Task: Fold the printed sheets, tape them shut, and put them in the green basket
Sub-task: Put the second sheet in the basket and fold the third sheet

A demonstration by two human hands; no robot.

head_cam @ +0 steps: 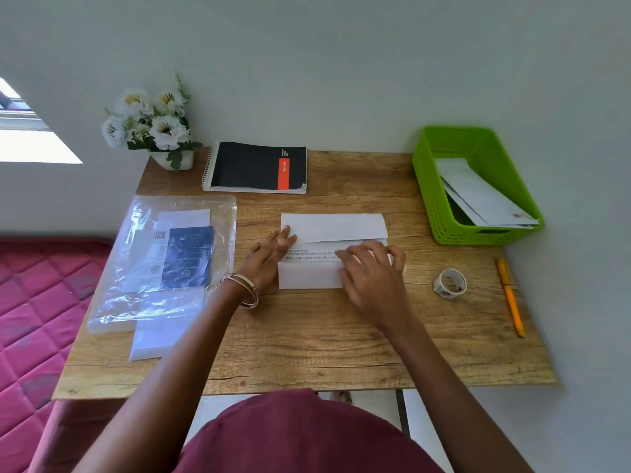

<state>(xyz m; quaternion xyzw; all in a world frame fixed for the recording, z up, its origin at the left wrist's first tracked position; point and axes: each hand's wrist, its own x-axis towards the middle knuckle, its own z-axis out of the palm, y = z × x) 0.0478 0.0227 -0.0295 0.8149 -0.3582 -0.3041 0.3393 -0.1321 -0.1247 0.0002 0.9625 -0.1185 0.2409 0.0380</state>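
Note:
A printed sheet (327,230) lies at the middle of the wooden table (307,343), its far third and near third both folded in over the printed middle. My left hand (269,254) presses flat on the sheet's left end with straight fingers. My right hand (372,274) rests on the near flap toward the right, fingers bent at its edge. The green basket (440,199) stands at the back right and holds folded white sheets (485,196). A roll of tape (450,283) lies to the right of the sheet.
A clear plastic sleeve (164,261) with papers lies on the left, over a stack of white sheets (153,339). A black spiral notebook (256,167) and a pot of white flowers (153,124) stand at the back. An orange pencil (510,297) lies far right.

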